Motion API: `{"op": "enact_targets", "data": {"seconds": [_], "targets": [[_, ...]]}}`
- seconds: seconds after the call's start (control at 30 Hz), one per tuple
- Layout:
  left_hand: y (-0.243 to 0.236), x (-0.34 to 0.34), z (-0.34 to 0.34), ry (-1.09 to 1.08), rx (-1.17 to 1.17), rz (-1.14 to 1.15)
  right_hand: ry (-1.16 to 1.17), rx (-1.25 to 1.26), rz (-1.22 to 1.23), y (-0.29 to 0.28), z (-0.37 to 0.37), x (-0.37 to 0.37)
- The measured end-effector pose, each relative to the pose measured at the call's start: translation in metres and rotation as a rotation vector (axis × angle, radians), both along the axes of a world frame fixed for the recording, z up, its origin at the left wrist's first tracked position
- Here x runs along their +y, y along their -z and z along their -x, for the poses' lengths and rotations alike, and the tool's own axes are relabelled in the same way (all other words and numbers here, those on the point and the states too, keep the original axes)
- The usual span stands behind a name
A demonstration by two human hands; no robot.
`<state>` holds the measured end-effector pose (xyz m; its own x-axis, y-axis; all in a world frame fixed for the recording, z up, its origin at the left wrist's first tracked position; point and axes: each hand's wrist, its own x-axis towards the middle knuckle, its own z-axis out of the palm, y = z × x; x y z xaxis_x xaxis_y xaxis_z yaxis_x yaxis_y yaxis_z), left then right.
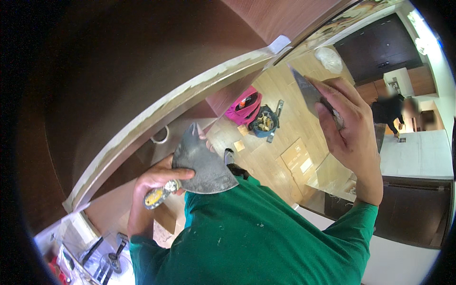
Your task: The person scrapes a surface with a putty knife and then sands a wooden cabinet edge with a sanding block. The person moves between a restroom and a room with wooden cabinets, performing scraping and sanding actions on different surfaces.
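My left hand [164, 175] grips a wide putty knife with its thumb pressed on the grey, smeared blade [204, 166]. Its yellow-and-dark handle [161, 194] sticks out below the fingers, spotted with white. Raised at the right, my right hand [349, 121] is closed round a second putty knife, whose blade [306, 91] points up and left; most of its handle is hidden by the fingers. Above my left hand runs the long pale edge strip [156, 107] of a brown wood panel [114, 71], with uneven whitish filler along it. Neither blade appears to touch the strip.
A pink bag [245, 107] and a dark bucket [265, 122] stand on the wood-look floor near flattened cardboard [297, 156]. A white roll [160, 135] lies behind the strip. Another person [387, 111] in dark clothes is at the far right, near a white surface [413, 159].
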<state>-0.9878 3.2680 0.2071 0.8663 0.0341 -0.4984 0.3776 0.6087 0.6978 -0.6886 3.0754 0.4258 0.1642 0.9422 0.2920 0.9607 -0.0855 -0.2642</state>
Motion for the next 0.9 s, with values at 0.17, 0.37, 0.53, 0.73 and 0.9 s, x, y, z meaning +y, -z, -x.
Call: {"op": "enact_targets", "data": {"seconds": [0.17, 0.37, 0.53, 0.73, 0.9], "targets": [[0.029, -0.005, -0.008, -0.063, 0.086, 0.067, 0.039, -0.091, 0.015, -0.009, -0.006, 0.029], [0.052, -0.008, -0.002, -0.114, -0.014, 0.199, 0.069, -0.165, 0.044, -0.010, 0.003, 0.046], [0.064, -0.003, 0.001, -0.115, 0.057, 0.196, 0.062, -0.313, 0.072, -0.003, 0.012, 0.054], [0.078, -0.001, 0.012, -0.134, 0.047, 0.206, 0.116, -0.376, 0.148, 0.005, 0.028, 0.062], [0.083, -0.002, 0.013, -0.150, 0.021, 0.251, 0.122, -0.393, 0.154, 0.011, 0.030, 0.067]]}}
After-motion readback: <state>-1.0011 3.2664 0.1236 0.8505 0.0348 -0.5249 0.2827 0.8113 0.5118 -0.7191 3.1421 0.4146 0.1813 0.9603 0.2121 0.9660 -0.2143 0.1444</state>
